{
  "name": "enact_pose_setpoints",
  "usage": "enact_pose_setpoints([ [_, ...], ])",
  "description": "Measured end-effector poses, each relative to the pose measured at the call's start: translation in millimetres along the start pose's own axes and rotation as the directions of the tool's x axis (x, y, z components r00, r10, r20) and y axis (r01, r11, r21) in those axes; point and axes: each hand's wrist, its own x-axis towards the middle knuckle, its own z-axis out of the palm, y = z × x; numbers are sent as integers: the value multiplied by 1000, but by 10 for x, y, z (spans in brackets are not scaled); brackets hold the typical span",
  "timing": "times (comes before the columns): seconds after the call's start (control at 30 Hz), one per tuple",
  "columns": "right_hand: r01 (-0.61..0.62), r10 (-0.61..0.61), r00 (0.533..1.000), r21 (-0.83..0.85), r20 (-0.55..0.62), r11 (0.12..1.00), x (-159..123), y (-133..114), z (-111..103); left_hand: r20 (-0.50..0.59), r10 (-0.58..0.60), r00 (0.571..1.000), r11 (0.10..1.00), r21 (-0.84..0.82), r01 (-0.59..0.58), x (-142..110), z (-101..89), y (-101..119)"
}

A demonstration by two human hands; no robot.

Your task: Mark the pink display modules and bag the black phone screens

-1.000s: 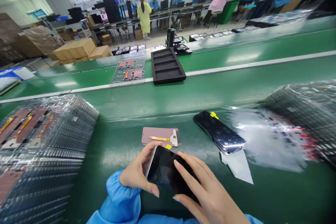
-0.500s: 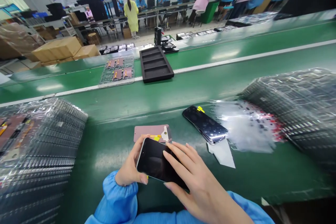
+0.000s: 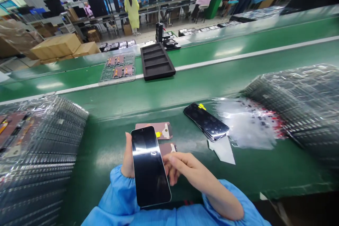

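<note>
A smartphone (image 3: 150, 173) with a dark, glossy screen is held up lengthwise, its screen towards me. My left hand (image 3: 128, 157) grips it from the left edge, thumb showing, the other fingers hidden behind it. Close to the phone's right edge is my right hand (image 3: 182, 166), fingers curled and thumb against the index finger. Whatever may be pinched there is too small to make out. Behind the phone lie two brownish display panels, the far panel (image 3: 148, 126) with a yellow tab and the near panel (image 3: 165, 147) partly covered.
To the right lie stacked dark phone screens (image 3: 206, 122), a white paper piece (image 3: 224, 152) and clear plastic film (image 3: 243, 123). Clear tray stacks stand left (image 3: 53, 137) and right (image 3: 299, 95). Farther back are a black compartment tray (image 3: 159, 65) and a tray of panels (image 3: 106, 74).
The phone has turned from lying crosswise to lengthwise in my left hand. My right hand has come off its screen to its right edge. A second panel now shows.
</note>
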Motion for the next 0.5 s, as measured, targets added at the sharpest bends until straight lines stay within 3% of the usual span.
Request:
enact_pose_setpoints([
  [0.07, -72, 61, 996, 164, 70, 984, 48, 71, 26, -51, 63, 997, 998, -15, -64, 16, 6, -8],
  [0.2, -91, 107, 994, 359, -26, 929, 87, 160, 46, -201, 208, 957, 978, 22, -208, 69, -30, -13],
  [0.33, -27, 107, 981, 427, -164, 904, 98, 148, -71, -185, 202, 962, 969, 177, -170, 43, -30, 6],
  [0.5, 58, 59, 960, 400, -274, 915, 76, 103, -231, -170, 157, 973, 895, 442, -67, -83, 38, -29],
])
